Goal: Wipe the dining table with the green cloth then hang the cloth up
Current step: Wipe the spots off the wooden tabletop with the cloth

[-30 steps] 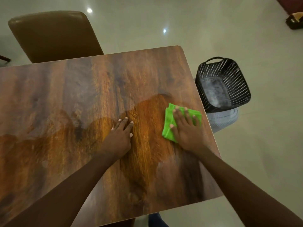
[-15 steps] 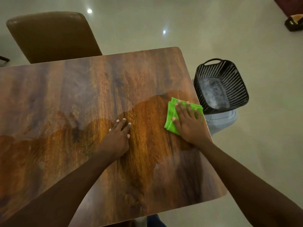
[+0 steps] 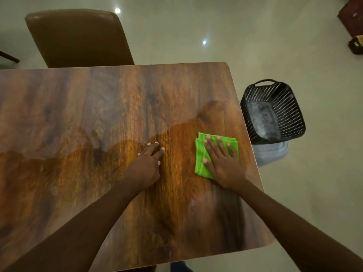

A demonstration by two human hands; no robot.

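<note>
The wooden dining table (image 3: 98, 107) fills most of the view, its right edge and rounded corners visible. A folded green cloth (image 3: 200, 156) lies flat near that right edge. My right hand (image 3: 222, 161) presses down on the cloth with fingers spread, covering most of it. My left hand (image 3: 146, 163) rests flat on the bare tabletop about a hand's width to the left of the cloth, holding nothing.
A brown padded chair (image 3: 78, 38) stands at the table's far side. A black perforated basket (image 3: 275, 110) sits on the pale tiled floor just right of the table, on something light grey (image 3: 271, 154). Dark furniture (image 3: 351, 20) is at the top right corner.
My right hand slid the cloth a little away from me along the right edge, then back slightly. My left hand stayed planted on the table.
</note>
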